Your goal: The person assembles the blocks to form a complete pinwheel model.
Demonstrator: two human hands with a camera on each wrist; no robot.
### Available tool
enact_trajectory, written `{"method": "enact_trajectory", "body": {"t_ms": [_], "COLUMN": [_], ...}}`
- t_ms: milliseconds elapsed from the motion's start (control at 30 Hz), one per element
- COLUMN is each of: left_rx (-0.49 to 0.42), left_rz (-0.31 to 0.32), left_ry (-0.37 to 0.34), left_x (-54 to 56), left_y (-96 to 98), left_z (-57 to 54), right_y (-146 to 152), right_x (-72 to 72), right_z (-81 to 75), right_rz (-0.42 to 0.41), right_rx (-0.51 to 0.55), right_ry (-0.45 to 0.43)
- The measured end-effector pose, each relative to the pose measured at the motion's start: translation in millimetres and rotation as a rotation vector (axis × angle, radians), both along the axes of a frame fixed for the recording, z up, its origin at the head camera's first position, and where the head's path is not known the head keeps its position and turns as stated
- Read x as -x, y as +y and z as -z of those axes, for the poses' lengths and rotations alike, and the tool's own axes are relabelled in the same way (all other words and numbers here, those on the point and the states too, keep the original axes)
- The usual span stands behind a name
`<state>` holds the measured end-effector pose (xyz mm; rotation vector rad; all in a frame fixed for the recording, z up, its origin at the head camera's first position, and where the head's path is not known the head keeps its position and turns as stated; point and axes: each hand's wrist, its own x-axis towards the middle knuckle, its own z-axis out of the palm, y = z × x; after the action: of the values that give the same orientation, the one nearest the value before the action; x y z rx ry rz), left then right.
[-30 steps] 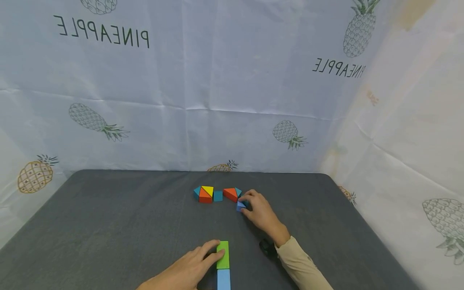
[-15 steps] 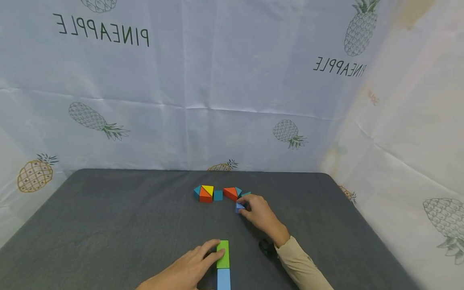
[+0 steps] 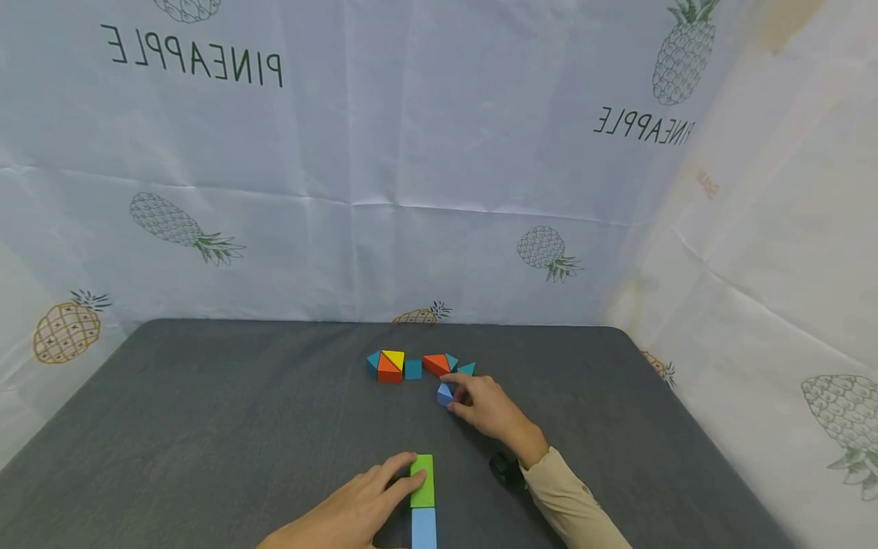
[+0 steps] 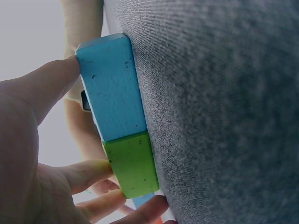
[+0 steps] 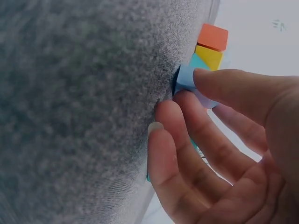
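A small blue painted block, seemingly a wedge [image 3: 444, 395], is being drawn out now! Compared with a second ago, it has been shifted slightly leftward and toward the person, and turned so that a different face is shown. It is pinched between the thumb and fingers of the right hand [image 3: 490, 408], low over the worktop [image 3: 206, 427]; whether the surface is touched cannot be told. Just beyond that hand, a flat teal triangular block [image 3: 466, 369] has been uncovered. For the work in hand, a piece seems to have been singled out from its neighbours, nothing having been joined to the near row.

In that row, an oblong bright green block [image 3: 422, 481] is set end to end with an oblong light blue block [image 3: 424, 528]. Both are touched by the left hand [image 3: 360, 503], loosely spread, thumb at the blue, fingers at the green; no shift is seen there.

Farther back, a red-orange wedge [image 3: 436, 365] is flanked by a teal cube [image 3: 413, 370], with a yellow triangular block [image 3: 393, 357] grouped to the left. All is backed by a white pineapple-printed cloth [image 3: 439, 152].
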<state>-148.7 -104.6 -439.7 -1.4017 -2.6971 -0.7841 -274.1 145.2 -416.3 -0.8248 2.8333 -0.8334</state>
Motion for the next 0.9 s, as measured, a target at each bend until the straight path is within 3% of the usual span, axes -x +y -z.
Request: {"method": "enact_trajectory", "body": {"t_ms": [367,600,900], "left_rx": [-0.004,0.003,0.013], "left_rz": [0.001,-0.006,-0.011], "left_ry": [-0.014,-0.021,-0.014], "left_x": [-1.1,-1.6,-0.9], "left_y": [-0.8,-1.1,0.1], "left_z": [-0.7,-2.1,-1.5], "right_y": [2.0,1.7,2.2], "right_x": [1.2,0.6,0.4], "right_z": [2.1,0.2,0.8], "right_rz": [-0.032,-0.099,-0.096], "right_rx": [0.022,0.042,0.041], "right_ry": [-0.044,-0.051,-0.083]}}
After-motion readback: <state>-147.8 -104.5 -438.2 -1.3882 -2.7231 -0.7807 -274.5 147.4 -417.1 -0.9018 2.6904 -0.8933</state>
